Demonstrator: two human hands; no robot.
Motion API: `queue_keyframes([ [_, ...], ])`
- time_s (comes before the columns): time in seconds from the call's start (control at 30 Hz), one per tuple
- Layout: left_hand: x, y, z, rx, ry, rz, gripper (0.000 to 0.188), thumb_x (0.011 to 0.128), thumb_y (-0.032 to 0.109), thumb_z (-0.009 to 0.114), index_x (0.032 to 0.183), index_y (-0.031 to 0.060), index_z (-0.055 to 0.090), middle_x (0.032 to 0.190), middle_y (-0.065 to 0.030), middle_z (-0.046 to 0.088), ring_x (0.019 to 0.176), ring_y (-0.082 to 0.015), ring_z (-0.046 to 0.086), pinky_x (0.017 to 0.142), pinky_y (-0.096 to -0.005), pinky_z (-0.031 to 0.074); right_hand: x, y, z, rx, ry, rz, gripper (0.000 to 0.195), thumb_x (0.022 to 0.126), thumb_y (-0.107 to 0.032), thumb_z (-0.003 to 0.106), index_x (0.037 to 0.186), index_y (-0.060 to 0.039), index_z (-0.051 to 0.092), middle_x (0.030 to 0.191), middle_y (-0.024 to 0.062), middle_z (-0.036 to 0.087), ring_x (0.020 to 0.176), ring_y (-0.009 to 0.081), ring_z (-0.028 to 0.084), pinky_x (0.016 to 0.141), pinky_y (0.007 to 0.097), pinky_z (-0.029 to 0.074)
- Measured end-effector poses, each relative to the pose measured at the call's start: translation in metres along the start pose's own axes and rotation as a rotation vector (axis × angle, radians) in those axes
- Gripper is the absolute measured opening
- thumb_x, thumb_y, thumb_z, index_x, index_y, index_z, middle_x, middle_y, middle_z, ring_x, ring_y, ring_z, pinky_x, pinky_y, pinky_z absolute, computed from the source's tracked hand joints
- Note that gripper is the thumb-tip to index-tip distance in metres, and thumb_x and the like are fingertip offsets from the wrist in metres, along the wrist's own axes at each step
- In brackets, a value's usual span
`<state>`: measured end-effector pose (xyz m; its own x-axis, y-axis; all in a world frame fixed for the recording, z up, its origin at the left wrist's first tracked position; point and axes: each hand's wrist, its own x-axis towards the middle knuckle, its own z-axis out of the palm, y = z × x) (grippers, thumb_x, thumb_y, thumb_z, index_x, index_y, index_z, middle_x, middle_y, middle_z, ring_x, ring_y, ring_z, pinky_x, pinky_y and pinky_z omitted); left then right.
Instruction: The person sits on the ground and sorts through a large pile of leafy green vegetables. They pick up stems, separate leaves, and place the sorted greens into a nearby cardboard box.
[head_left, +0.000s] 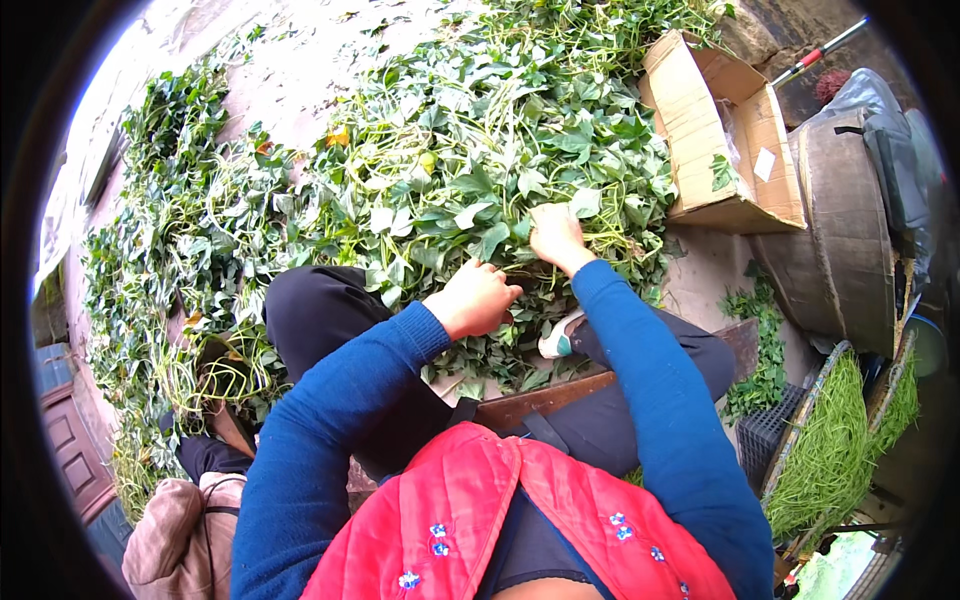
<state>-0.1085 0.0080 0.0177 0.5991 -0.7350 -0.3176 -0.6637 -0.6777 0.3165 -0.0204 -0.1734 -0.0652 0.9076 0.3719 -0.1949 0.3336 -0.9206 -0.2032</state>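
Observation:
A broad heap of green leafy vines, with long pale stems, covers the ground before me. My right hand is curled at the near part of the heap, closed around leafy stems; leaves hide its fingertips. Lower and to the left, my left hand hovers just over the vines, back up and thumb apart. A thin stem runs by its fingertips towards my right hand, but whether the left fingers grip it is unclear. Both hands are between my bent knees, above a white and green shoe.
An open cardboard box stands tilted at the right. Behind it is a large brown container. Woven baskets of thin green stalks stand lower right, beside a dark plastic crate. Another person's brown sleeve is close at my left.

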Motion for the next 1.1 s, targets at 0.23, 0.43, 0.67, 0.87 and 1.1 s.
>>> queue_keyframes([
  [0.23,-0.003,-0.007,-0.001,0.036,-0.045,-0.02,0.03,0.074,0.037,0.064,0.089,0.0102,0.066,0.081,-0.0094,0.064,0.083,-0.024,0.062,0.076,-0.0362,0.046,0.012,-0.065,0.032,-0.014,-0.081,-0.427,0.05,0.074,-0.021,0.057,0.122,-0.0085,0.049,0.134,0.0141,0.041,0.116,0.0305,0.043,0.101,0.0387,0.031],
  [0.43,-0.007,-0.008,0.008,-0.011,-0.007,-0.02,0.029,0.076,0.037,0.063,0.079,0.0082,0.066,0.079,-0.0086,0.065,0.08,-0.0264,0.063,0.075,-0.0373,0.047,-0.028,-0.049,0.002,0.283,-0.08,-0.504,0.032,0.069,-0.004,0.053,0.099,-0.0072,0.061,0.102,0.0139,0.061,0.092,0.0316,0.058,0.081,0.0371,0.046],
  [0.67,0.003,-0.006,-0.003,-0.043,-0.038,-0.014,0.032,0.076,0.037,0.063,0.094,0.0107,0.064,0.083,-0.0096,0.063,0.083,-0.0272,0.062,0.073,-0.0378,0.048,-0.044,0.107,-0.022,-0.549,-0.139,0.186,0.015,0.074,-0.02,0.058,0.083,-0.0106,0.066,0.085,0.0098,0.066,0.083,0.0226,0.061,0.081,0.0339,0.037],
  [0.87,0.003,-0.007,-0.006,-0.061,0.026,-0.085,0.032,0.077,0.034,0.063,0.098,0.0107,0.063,0.084,-0.0101,0.063,0.085,-0.0277,0.062,0.073,-0.038,0.048,-0.033,0.086,-0.138,-0.442,0.268,0.018,0.013,0.075,-0.021,0.056,0.073,-0.0153,0.068,0.075,0.0093,0.065,0.075,0.0264,0.061,0.069,0.039,0.046],
  [1.1,0.005,-0.013,-0.011,-0.148,0.515,-0.089,0.029,0.074,0.027,0.067,0.095,0.0087,0.063,0.09,-0.0111,0.061,0.09,-0.0268,0.057,0.078,-0.0375,0.045,-0.062,0.078,-0.323,-0.182,0.878,0.009,0.019,0.084,-0.024,0.056,0.097,-0.0178,0.068,0.095,0.007,0.066,0.073,0.0247,0.063,0.064,0.0337,0.05],
])
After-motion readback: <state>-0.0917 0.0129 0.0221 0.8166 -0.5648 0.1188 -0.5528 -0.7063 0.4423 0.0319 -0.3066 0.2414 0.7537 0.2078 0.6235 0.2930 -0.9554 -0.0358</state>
